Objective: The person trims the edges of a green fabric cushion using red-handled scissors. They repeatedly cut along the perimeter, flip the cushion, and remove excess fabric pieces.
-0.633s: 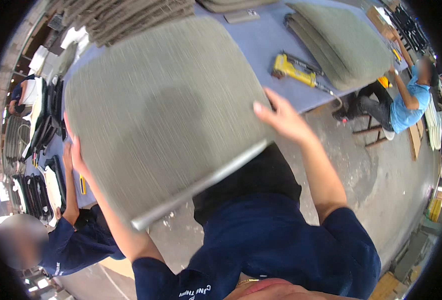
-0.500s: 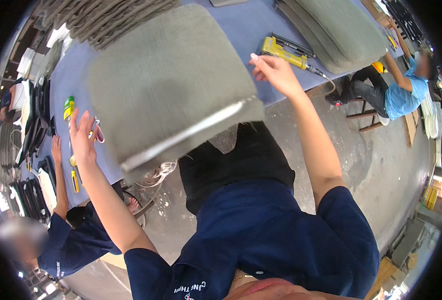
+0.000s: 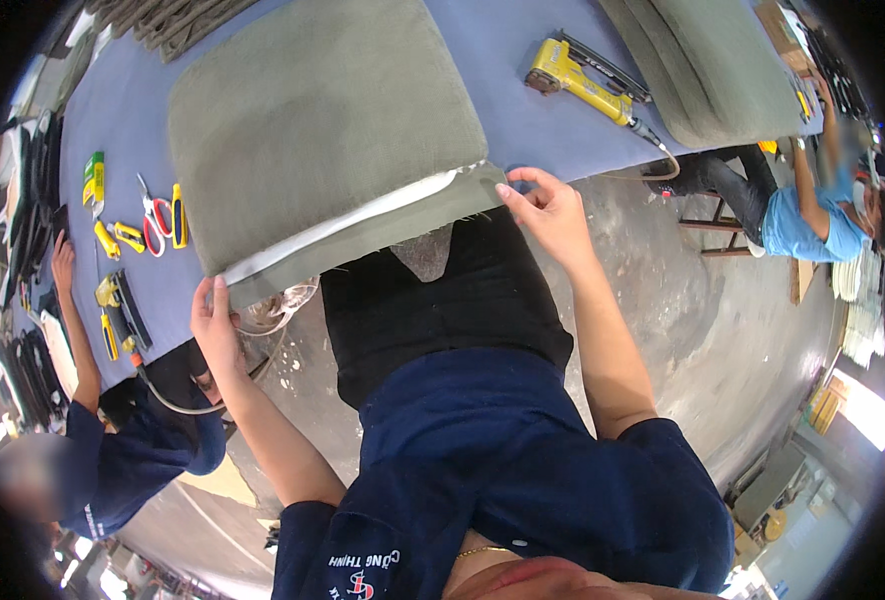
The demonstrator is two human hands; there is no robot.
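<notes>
Blue tabletop (image 3: 563, 140) bears a cushion (image 3: 323, 110), fingers (image 3: 221, 294) holding its flap (image 3: 383, 229).

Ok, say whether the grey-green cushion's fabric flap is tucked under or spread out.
Spread out: the grey-green fabric flap extends beyond the narrow white strip, left hand and right hand at its ends.

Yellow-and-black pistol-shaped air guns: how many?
2 on the blue table: one gun right of the grey-green fabric cushion, another gun left of it. Others may be hidden.
</notes>
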